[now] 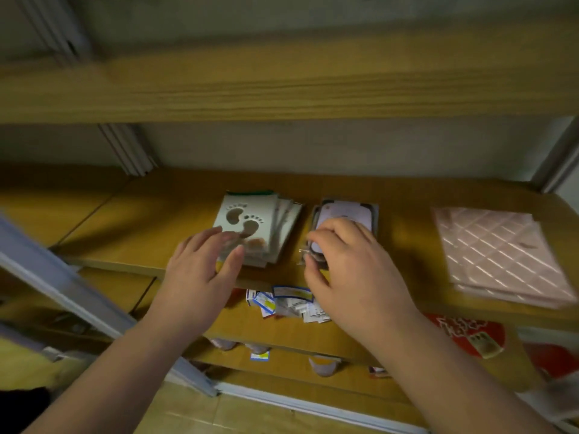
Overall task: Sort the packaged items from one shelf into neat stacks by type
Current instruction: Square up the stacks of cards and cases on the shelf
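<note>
A slightly fanned stack of white packs printed with two footprints [250,220] lies on the middle wooden shelf [141,220]. My left hand [200,267] hovers flat at its near edge, fingers apart and blurred, holding nothing. Just right of it sits a stack of clear packs with pale pink rounded cards [344,214]. My right hand [354,270] covers that stack's near end, thumb and fingers curled around the front edge of the packs. A pile of pink quilted-pattern packs [498,252] lies at the shelf's right end.
An upper shelf board [282,86] overhangs the work area. On the shelf below lie small blue-and-white packets [282,302] and a red pack [470,336]. A grey metal upright [72,292] slants across the lower left.
</note>
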`<act>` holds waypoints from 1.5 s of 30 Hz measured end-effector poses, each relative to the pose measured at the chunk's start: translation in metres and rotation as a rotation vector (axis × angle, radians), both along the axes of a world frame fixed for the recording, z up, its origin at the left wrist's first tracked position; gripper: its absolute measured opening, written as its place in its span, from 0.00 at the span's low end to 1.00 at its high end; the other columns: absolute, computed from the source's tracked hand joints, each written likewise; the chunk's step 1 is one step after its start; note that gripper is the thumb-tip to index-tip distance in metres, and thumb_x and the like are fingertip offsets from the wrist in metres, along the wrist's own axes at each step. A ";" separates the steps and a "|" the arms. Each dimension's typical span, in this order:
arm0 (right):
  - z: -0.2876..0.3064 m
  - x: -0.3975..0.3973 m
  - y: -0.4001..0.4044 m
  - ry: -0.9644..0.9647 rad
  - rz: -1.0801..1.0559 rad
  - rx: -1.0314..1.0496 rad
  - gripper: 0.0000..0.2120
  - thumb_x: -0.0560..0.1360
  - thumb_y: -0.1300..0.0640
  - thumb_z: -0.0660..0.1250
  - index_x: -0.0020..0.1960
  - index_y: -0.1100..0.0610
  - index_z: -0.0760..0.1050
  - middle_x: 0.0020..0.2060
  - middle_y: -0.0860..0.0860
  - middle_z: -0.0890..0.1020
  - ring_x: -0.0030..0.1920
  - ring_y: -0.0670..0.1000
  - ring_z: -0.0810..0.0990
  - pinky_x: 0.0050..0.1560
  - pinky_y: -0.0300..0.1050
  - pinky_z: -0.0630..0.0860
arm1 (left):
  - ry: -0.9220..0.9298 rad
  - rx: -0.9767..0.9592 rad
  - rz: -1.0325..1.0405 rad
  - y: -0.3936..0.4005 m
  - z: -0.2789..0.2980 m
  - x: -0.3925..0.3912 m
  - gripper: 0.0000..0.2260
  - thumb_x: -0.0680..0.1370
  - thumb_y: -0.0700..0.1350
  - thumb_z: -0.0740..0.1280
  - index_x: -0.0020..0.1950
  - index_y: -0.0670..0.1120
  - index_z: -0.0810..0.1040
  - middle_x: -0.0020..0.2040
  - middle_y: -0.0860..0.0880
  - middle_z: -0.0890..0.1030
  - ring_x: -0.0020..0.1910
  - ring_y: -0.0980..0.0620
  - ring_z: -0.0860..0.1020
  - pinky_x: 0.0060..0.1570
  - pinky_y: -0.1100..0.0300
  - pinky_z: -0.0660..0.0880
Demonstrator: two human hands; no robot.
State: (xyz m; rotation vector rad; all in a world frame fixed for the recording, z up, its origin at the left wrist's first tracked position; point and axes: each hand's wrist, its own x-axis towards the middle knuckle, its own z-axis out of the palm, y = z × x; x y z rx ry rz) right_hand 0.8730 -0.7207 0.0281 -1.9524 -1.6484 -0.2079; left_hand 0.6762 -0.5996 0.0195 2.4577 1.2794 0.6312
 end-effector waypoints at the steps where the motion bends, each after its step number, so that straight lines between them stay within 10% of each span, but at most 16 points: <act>1: 0.000 -0.007 0.008 -0.002 0.004 0.001 0.12 0.77 0.52 0.63 0.58 0.54 0.79 0.52 0.50 0.78 0.54 0.52 0.75 0.50 0.50 0.78 | 0.003 -0.010 0.010 0.007 -0.001 -0.005 0.27 0.79 0.66 0.50 0.70 0.54 0.74 0.70 0.53 0.73 0.72 0.51 0.65 0.69 0.47 0.64; 14: -0.019 -0.069 0.103 0.196 -0.185 -0.237 0.24 0.80 0.42 0.59 0.73 0.50 0.64 0.73 0.52 0.65 0.72 0.54 0.66 0.65 0.50 0.70 | -0.054 -0.230 0.050 0.091 -0.015 0.000 0.33 0.77 0.63 0.65 0.77 0.49 0.64 0.71 0.48 0.74 0.68 0.46 0.73 0.60 0.53 0.72; 18: -0.025 -0.072 0.118 0.413 -0.323 -0.276 0.31 0.78 0.43 0.63 0.76 0.49 0.56 0.78 0.50 0.54 0.71 0.55 0.68 0.63 0.47 0.71 | -0.155 -0.343 -0.089 0.095 -0.012 0.007 0.14 0.74 0.57 0.69 0.57 0.58 0.72 0.51 0.58 0.81 0.48 0.55 0.80 0.40 0.60 0.75; 22: -0.029 -0.074 0.125 0.641 -0.340 -0.196 0.33 0.76 0.49 0.69 0.76 0.44 0.57 0.73 0.46 0.63 0.59 0.45 0.72 0.48 0.30 0.69 | -0.451 -0.657 -0.104 0.102 -0.008 0.010 0.09 0.74 0.48 0.72 0.48 0.61 0.75 0.40 0.63 0.83 0.40 0.66 0.80 0.33 0.71 0.74; 30: -0.034 -0.076 0.124 1.087 -0.313 -0.056 0.37 0.71 0.51 0.75 0.68 0.26 0.59 0.66 0.37 0.76 0.65 0.44 0.76 0.67 0.57 0.73 | -0.556 -1.320 -0.036 0.163 0.018 0.007 0.23 0.72 0.49 0.74 0.65 0.45 0.76 0.54 0.42 0.85 0.51 0.41 0.84 0.50 0.48 0.80; 32: -0.035 -0.077 0.124 1.143 -0.228 -0.012 0.37 0.69 0.54 0.76 0.60 0.19 0.62 0.59 0.32 0.80 0.61 0.39 0.79 0.64 0.54 0.75 | -0.459 -1.299 -0.136 0.164 0.020 0.010 0.23 0.68 0.52 0.76 0.61 0.45 0.80 0.48 0.45 0.87 0.46 0.45 0.86 0.42 0.51 0.82; 35: -0.044 -0.081 0.127 1.133 -0.148 0.069 0.40 0.70 0.59 0.75 0.65 0.22 0.62 0.60 0.31 0.79 0.60 0.37 0.78 0.60 0.45 0.78 | -0.363 -1.081 -0.230 0.163 0.012 0.014 0.16 0.71 0.51 0.76 0.57 0.50 0.80 0.52 0.48 0.86 0.54 0.45 0.83 0.55 0.46 0.79; 38: -0.036 -0.081 0.134 1.211 -0.167 0.172 0.43 0.65 0.45 0.78 0.73 0.32 0.58 0.61 0.33 0.80 0.59 0.36 0.79 0.55 0.43 0.79 | -0.466 -0.960 -0.374 0.163 0.010 0.009 0.08 0.75 0.49 0.74 0.54 0.56 0.81 0.49 0.57 0.87 0.51 0.54 0.84 0.51 0.55 0.79; 42: -0.021 -0.074 0.143 1.061 -0.146 0.295 0.22 0.72 0.44 0.73 0.64 0.39 0.73 0.58 0.44 0.84 0.58 0.45 0.82 0.56 0.50 0.79 | -0.553 -0.747 -0.599 0.156 0.011 0.000 0.16 0.78 0.48 0.70 0.52 0.72 0.77 0.52 0.64 0.84 0.51 0.64 0.82 0.43 0.68 0.79; 45: -0.021 -0.077 0.142 0.888 -0.121 0.368 0.28 0.75 0.52 0.72 0.71 0.42 0.66 0.65 0.43 0.79 0.67 0.46 0.76 0.64 0.53 0.74 | -0.501 -0.509 -0.653 0.156 0.005 -0.004 0.20 0.77 0.47 0.71 0.66 0.62 0.72 0.57 0.59 0.81 0.58 0.63 0.78 0.55 0.62 0.77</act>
